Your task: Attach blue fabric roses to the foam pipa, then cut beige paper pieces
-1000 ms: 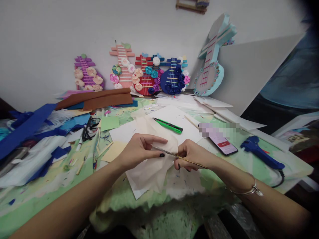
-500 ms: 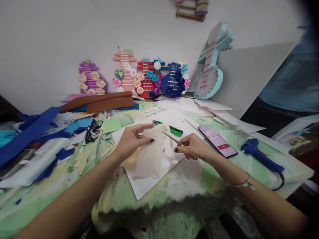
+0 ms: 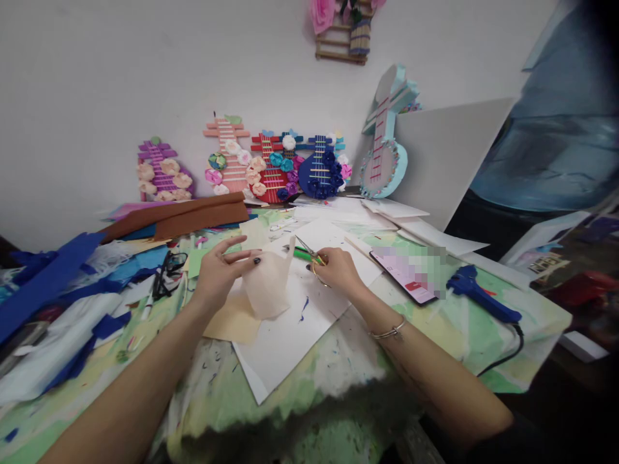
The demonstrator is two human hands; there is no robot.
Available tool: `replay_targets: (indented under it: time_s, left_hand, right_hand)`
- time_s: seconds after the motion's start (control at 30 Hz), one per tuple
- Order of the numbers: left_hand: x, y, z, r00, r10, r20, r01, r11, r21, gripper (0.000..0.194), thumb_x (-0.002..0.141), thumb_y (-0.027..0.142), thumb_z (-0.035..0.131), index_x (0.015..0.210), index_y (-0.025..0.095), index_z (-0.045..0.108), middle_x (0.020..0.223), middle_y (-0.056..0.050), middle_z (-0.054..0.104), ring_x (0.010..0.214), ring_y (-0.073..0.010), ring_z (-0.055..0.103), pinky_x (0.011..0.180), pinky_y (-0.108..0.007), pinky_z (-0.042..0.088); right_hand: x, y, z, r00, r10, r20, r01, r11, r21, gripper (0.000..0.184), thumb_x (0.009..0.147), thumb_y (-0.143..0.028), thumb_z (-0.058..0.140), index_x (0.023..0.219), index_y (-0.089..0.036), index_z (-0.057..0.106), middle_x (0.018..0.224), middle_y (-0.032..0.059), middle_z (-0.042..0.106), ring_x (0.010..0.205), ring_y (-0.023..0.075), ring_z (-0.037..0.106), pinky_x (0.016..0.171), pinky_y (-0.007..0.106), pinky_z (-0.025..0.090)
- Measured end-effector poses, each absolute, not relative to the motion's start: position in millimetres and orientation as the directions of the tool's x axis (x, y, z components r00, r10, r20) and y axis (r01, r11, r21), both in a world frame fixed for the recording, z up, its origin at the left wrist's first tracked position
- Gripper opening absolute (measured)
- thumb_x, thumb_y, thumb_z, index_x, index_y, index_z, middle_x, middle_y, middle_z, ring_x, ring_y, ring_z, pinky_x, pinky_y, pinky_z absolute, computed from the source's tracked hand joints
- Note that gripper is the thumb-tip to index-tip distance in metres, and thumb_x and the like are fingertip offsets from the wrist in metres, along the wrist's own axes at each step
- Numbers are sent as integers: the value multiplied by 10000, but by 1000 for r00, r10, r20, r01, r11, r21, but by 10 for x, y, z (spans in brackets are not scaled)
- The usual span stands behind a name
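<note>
Left hand (image 3: pixel 217 274), half open with fingers loosely spread, pinches the edge of a thin cream paper (image 3: pixel 265 287) at its thumb. Right hand (image 3: pixel 341 270) is curled around the handles of slim scissors (image 3: pixel 308 246), blades pointing forward and to its left; whether they touch the paper is unclear. For a clean snip, the paper is probably best kept taut, the left fingertips clear of the blades, since so thin a sheet may fold. That paper lies just right of the left hand and left of the right hand, over a white sheet (image 3: pixel 285 361).
</note>
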State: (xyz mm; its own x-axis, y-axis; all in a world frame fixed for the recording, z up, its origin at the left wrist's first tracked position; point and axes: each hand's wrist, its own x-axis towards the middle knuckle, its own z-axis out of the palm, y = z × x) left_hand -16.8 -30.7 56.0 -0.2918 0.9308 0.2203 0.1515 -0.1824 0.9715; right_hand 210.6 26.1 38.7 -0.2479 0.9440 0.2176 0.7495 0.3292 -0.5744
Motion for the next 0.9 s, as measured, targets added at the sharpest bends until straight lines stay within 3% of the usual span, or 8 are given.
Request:
replay_targets:
  time_s: [0.17, 0.37, 0.57, 0.67, 0.8, 0.9]
  left_hand:
    - [-56, -434, 637, -179, 931, 319, 119, -302, 946, 673, 620, 275, 798, 1228, 160, 533, 1132, -161, 670, 913, -263, 690, 785, -343, 558]
    - [9, -510, 649, -86, 929, 360, 69, -355, 932, 674, 641, 285, 791, 1238, 147, 508, 1023, -145, 710, 920, -275, 689, 757, -326, 570]
    - [30, -609, 711, -29, 920, 391, 4, -391, 920, 710, 643, 277, 797, 1277, 181, 492, 1109, -144, 682, 870, -248, 702, 743, -296, 571]
    - [37, -663, 759, -9, 918, 395, -14, -395, 918, 712, 648, 288, 792, 1286, 200, 488, 1131, -139, 672, 825, -240, 709, 746, -309, 571]
    - [38, -672, 790, -20, 923, 383, 3, -383, 924, 687, 655, 274, 781, 1268, 177, 489, 1101, -138, 684, 862, -248, 703, 753, -313, 567]
    - [35, -644, 785, -46, 933, 356, 19, -356, 934, 686, 635, 263, 784, 1244, 152, 490, 1078, -146, 689, 865, -256, 702, 733, -315, 569]
  right_hand:
    - [2190, 180, 297, -319, 917, 240, 761, 399, -512, 114, 692, -183, 533, 658, -178, 642, 614, 33, 626, 599, 159, 524, 542, 249, 269]
    - [2240, 158, 279, -380, 874, 303, 718, 485, -499, 258, 702, -136, 496, 852, -195, 697, 657, 14, 648, 619, 155, 536, 589, 238, 305]
    - [2209, 144, 232, -286, 885, 368, 689, 457, -563, 211, 734, -133, 500, 762, -164, 707, 744, 87, 681, 746, 203, 585, 686, 271, 348]
    - [2183, 117, 256, -238, 888, 393, 616, 451, -646, 211, 793, -228, 517, 783, -141, 709, 860, 126, 694, 876, 245, 595, 773, 310, 382]
    - [2033, 2, 341, -324, 866, 382, 390, 490, -780, 487, 899, -495, 387, 1014, -124, 681, 901, 103, 706, 869, 208, 636, 761, 305, 463]
    - [1862, -133, 385, -460, 821, 339, 119, 435, -893, 590, 833, -617, 452, 1061, -114, 659, 894, 99, 710, 841, 193, 664, 740, 299, 506]
